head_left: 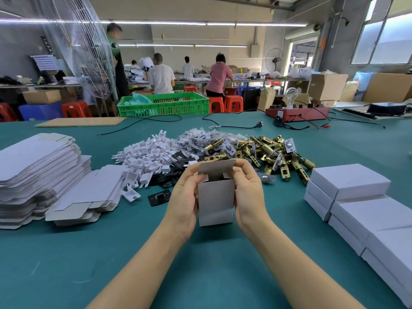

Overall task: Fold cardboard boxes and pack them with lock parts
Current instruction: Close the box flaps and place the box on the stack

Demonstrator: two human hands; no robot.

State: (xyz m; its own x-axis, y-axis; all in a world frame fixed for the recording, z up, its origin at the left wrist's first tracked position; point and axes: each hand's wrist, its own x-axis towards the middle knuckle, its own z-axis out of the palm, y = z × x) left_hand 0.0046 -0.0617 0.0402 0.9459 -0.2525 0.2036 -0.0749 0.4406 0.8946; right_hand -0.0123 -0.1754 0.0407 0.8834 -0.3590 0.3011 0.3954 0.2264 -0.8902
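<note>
Head view showed a small white box (215, 200) held upright above the green surface (200, 264), long axis vertical, open end up. Left hand (186, 197) gripped the left wall; right hand (246, 190) gripped the right wall, fingertips at the side flaps below the raised lid flap (215, 169). Both hands were equally near. Closing likely required folding the flaps inward, toward the centre. Brass latches (274, 152) lay just beyond; finished boxes (347, 181) stood to the right; flat blanks (40, 166) to the left
</note>
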